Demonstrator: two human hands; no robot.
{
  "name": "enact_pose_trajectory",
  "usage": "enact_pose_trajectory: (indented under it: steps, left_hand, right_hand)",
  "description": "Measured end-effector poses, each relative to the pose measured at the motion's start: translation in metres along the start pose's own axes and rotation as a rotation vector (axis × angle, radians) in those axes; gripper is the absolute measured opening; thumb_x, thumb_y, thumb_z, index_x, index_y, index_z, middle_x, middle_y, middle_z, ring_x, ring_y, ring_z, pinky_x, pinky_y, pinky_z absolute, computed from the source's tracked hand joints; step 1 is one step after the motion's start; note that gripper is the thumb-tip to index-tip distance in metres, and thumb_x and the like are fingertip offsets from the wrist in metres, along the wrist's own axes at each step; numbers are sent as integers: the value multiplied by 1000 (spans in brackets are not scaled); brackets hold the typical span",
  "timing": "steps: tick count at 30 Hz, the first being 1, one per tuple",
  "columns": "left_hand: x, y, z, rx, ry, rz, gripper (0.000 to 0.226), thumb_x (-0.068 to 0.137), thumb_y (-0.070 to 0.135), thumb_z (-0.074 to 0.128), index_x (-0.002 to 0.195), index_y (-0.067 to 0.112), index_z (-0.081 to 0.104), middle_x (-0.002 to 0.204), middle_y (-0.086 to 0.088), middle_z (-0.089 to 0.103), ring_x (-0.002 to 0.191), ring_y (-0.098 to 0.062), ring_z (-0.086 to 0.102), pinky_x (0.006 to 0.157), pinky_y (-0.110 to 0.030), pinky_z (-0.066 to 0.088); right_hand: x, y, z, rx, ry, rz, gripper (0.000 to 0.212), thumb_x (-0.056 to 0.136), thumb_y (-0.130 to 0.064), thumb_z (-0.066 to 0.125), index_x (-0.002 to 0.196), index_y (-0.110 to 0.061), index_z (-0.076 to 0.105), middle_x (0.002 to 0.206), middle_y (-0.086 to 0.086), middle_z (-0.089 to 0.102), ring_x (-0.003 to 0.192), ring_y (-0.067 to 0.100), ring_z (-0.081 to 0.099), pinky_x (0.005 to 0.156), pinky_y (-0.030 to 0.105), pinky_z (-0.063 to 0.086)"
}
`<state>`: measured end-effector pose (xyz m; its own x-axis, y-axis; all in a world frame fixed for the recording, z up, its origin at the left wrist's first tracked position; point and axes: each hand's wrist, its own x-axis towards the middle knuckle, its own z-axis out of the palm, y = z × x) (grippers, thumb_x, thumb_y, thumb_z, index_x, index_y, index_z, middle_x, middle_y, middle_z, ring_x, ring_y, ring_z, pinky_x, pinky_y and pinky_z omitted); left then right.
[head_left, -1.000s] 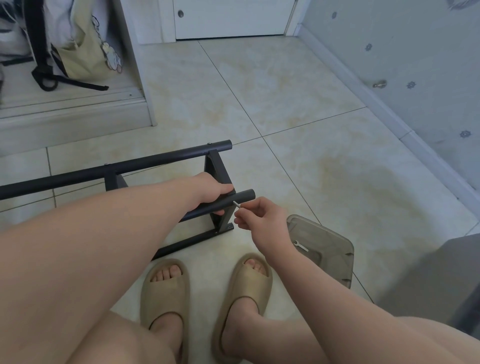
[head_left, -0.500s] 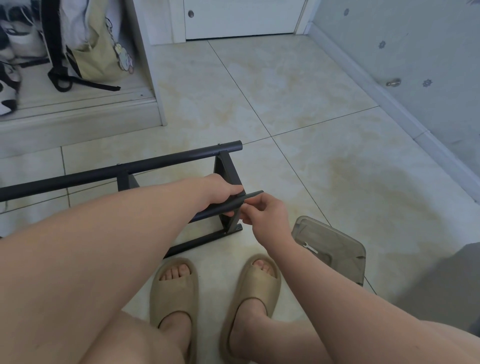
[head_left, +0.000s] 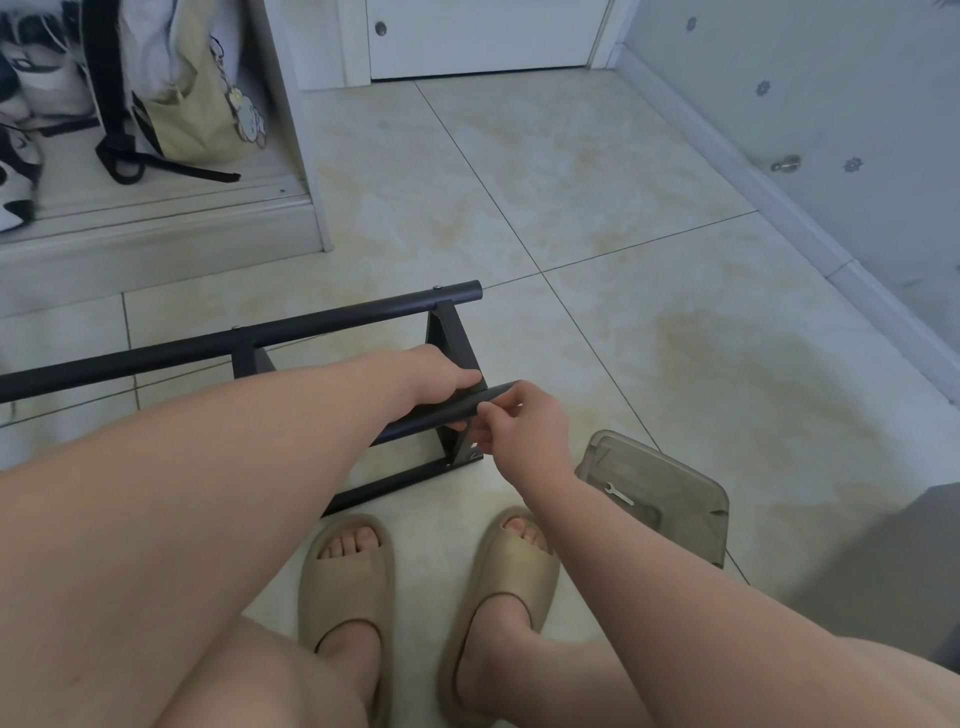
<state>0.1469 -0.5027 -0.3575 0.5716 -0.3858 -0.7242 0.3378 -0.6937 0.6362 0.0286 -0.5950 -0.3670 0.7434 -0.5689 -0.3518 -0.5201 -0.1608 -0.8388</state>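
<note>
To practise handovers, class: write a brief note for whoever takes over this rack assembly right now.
Left hand grips the near tube.
Right hand pinches that tube's end; any small part in its fingers is hidden.
Rack lies on the floor; wrench in the box to the right.
Done: far bar looks screwed on.
Left: probably fixing the near tube's end.

Two hands in shot: left hand (head_left: 441, 374), right hand (head_left: 524, 426). Two black bars, far bar (head_left: 311, 332) and near bar (head_left: 441, 413), on one rack (head_left: 395, 483). Two slippers, left slipper (head_left: 345, 577) and right slipper (head_left: 511, 571). One tray (head_left: 693, 519), one wrench (head_left: 618, 493). One bag (head_left: 192, 104), one door (head_left: 483, 36).
</note>
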Motion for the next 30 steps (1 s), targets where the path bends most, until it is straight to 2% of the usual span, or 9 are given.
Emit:
enact_pose_trajectory:
  steps: [5, 9, 11, 15, 18, 22, 26, 28, 30]
  left_hand:
    - [0, -1, 0, 32, 46, 5, 33, 96, 36, 61, 103, 5, 68, 86, -14, 77, 82, -26, 73, 87, -35, 54]
    - [0, -3, 0, -43, -7, 3, 40, 97, 33, 62, 118, -1, 62, 88, -15, 77, 90, -30, 76, 98, -44, 55]
    - [0, -3, 0, -33, -3, 4, 42, 97, 35, 62, 120, 0, 62, 86, -13, 78, 88, -28, 76, 96, -39, 56]
    - [-1, -1, -2, 3, 0, -7, 37, 98, 36, 59, 115, 5, 66, 79, -9, 78, 84, -23, 76, 78, -31, 53]
    - [-1, -2, -2, 69, 45, 7, 27, 99, 34, 57, 98, 8, 66, 77, -5, 75, 73, -18, 70, 67, -27, 53]
    - [-3, 1, -1, 115, 133, 43, 26, 101, 24, 57, 77, 16, 48, 93, -6, 62, 63, -13, 59, 45, -19, 47]
    - [-15, 4, 9, 255, 234, 54, 26, 102, 23, 49, 76, 15, 51, 118, -19, 64, 85, -26, 52, 66, -26, 42]
    - [-24, 7, 16, 254, 350, 53, 21, 100, 23, 48, 106, 5, 58, 117, -17, 61, 95, -30, 54, 76, -33, 41]
    - [-35, 15, 23, 351, 508, 93, 34, 99, 27, 48, 128, 10, 48, 127, -10, 55, 114, -33, 53, 88, -38, 44]
  right_hand:
    - [5, -4, -4, 91, -60, 52, 19, 93, -2, 64, 79, -6, 53, 60, 5, 71, 57, 18, 73, 65, 42, 63]
    - [15, -10, -15, -122, -91, -10, 21, 86, -8, 73, 77, -8, 54, 64, 9, 72, 56, 19, 72, 57, 33, 61]
    - [21, -13, -21, -261, -96, -68, 24, 80, -14, 77, 76, -10, 54, 62, 6, 72, 55, 20, 70, 48, 23, 52]
    - [34, -18, -35, -405, -257, -129, 25, 84, -17, 78, 78, -11, 54, 67, 6, 73, 52, 10, 67, 50, 21, 48]
    - [37, -20, -39, -493, -318, -164, 22, 90, -17, 73, 78, -13, 54, 71, 3, 74, 58, 12, 70, 50, 18, 45]
    - [32, -22, -34, -583, -290, -203, 20, 93, -23, 68, 81, -14, 56, 79, 3, 73, 78, 22, 70, 69, 35, 56]
    - [25, -28, -47, -694, -364, -241, 18, 96, -32, 65, 95, -15, 61, 92, 1, 66, 89, 22, 59, 68, 31, 46]
    - [21, -31, -63, -742, -394, -258, 18, 97, -32, 62, 107, -17, 63, 107, 0, 67, 101, 22, 61, 78, 32, 46]
    - [17, -32, -84, -793, -400, -266, 24, 99, -33, 60, 119, -20, 61, 119, -3, 67, 108, 20, 60, 89, 32, 46]
